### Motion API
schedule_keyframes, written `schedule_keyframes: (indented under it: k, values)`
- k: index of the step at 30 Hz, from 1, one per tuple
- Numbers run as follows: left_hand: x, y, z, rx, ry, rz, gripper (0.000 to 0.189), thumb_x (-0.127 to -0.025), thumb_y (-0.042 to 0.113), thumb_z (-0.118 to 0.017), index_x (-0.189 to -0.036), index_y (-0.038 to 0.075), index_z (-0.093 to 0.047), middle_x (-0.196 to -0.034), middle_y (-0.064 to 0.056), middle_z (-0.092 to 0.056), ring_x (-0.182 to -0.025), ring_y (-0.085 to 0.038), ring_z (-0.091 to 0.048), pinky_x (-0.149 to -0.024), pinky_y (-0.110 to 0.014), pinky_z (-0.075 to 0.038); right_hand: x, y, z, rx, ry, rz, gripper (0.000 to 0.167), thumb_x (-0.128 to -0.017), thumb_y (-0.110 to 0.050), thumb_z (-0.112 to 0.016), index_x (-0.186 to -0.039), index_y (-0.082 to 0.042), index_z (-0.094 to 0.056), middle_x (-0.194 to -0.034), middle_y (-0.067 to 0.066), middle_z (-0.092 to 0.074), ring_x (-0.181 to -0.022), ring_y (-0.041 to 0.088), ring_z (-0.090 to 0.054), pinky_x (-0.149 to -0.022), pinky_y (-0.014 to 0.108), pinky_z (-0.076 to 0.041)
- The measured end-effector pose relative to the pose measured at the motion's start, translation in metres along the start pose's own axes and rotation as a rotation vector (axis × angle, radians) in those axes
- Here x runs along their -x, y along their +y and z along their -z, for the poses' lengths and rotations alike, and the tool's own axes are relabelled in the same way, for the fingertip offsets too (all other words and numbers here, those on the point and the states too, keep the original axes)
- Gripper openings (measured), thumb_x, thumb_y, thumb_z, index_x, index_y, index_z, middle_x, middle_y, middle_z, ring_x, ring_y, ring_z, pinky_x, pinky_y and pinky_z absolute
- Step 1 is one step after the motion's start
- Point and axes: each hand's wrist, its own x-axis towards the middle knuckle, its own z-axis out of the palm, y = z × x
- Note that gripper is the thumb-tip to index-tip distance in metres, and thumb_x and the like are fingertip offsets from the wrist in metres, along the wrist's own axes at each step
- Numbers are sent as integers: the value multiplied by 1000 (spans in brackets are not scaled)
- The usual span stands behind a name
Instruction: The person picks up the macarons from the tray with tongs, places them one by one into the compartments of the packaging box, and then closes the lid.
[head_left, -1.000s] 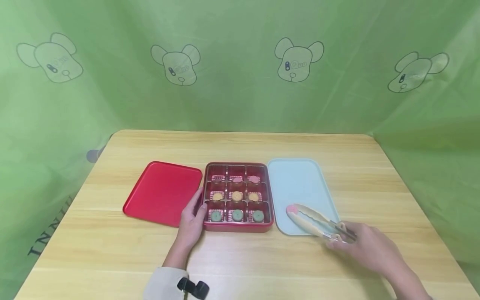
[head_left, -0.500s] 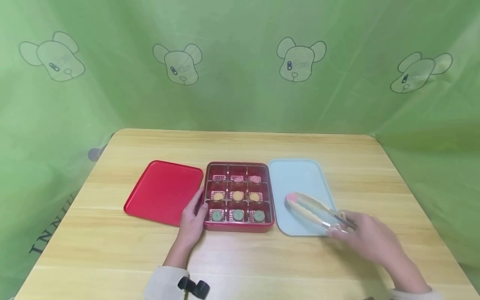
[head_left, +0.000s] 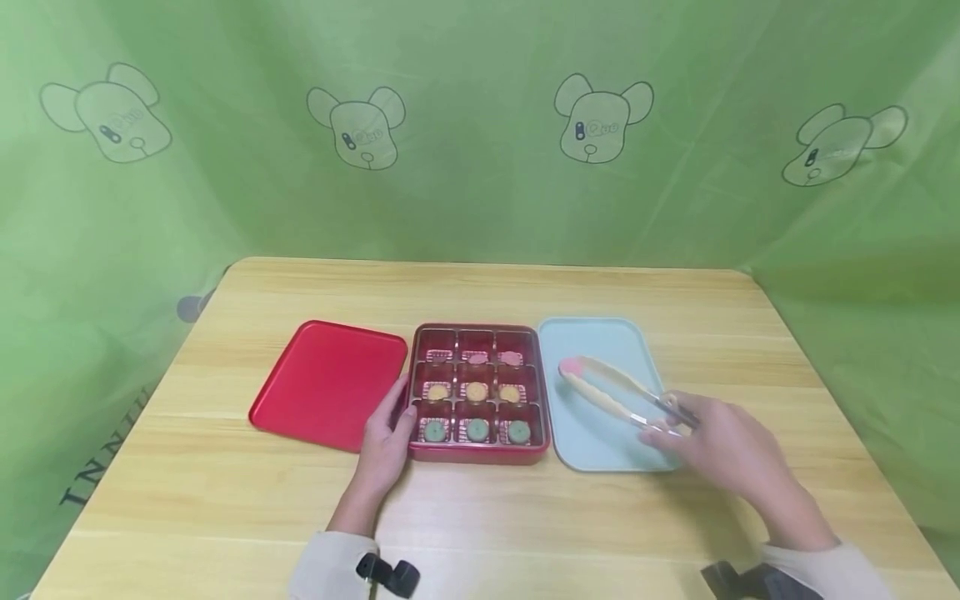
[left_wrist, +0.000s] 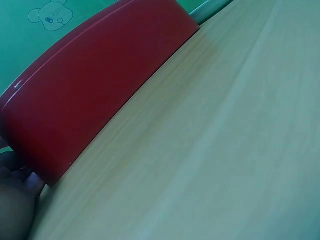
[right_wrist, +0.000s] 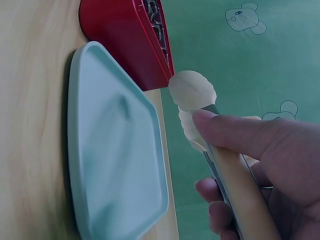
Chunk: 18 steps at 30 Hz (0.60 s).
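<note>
My right hand (head_left: 727,446) grips a pair of tongs (head_left: 607,403) with cream scalloped tips. A small pink round cookie (head_left: 571,366) is pinched in the tips, over the left part of the light blue tray (head_left: 615,437). In the right wrist view the thumb lies along the metal arm of the tongs (right_wrist: 235,185); the cookie is hidden there. My left hand (head_left: 385,450) holds the front left corner of a red box (head_left: 480,455), thumb at the rim. Inside the divided insert sit green cookies (head_left: 477,430) in front, yellow cookies (head_left: 476,392) in the middle, and two pink cookies (head_left: 511,358) behind.
A red lid (head_left: 330,383) lies left of the box, near my left hand. The box stands close against the tray's left edge. All of it rests on a wooden table (head_left: 480,525), with green printed curtains (head_left: 480,208) around the back and sides.
My right hand has raised the tongs and pink cookie and carried them slightly left and away from me, toward the box. The left hand keeps its hold on the box.
</note>
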Motion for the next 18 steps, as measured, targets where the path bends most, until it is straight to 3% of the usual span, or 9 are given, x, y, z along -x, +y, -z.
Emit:
schedule_keyframes:
  k: [9, 16, 18]
  values:
    - [1, 2, 0, -1, -4, 9, 51, -96, 14, -49, -146, 14, -36, -149, -11, -36, -140, -29, -29, -116, -46, -23, -15, -19, -1, -26, 25, 44, 47, -76, -63, -64, -86, -18, -60, -68, -2, -56, -60, 15, -46, -50, 27, -35]
    - [9, 43, 5, -20, -22, 61, 51, -96, 5, -47, -144, 0, -34, -149, -19, -34, -139, -34, -27, -115, -46, -22, -32, -40, -10, -60, 18, 86, 42, -75, -59, -68, -82, -19, -59, -68, -2, -54, -60, 16, -45, -50, 26, -34]
    - [9, 42, 6, -19, -22, 58, 51, -96, 6, -47, -145, 1, -34, -149, -19, -34, -139, -33, -27, -116, -46, -22, -37, -46, -14, -68, 16, 100, 38, -75, -55, -70, -81, -20, -59, -66, -2, -53, -59, 16, -44, -50, 26, -34]
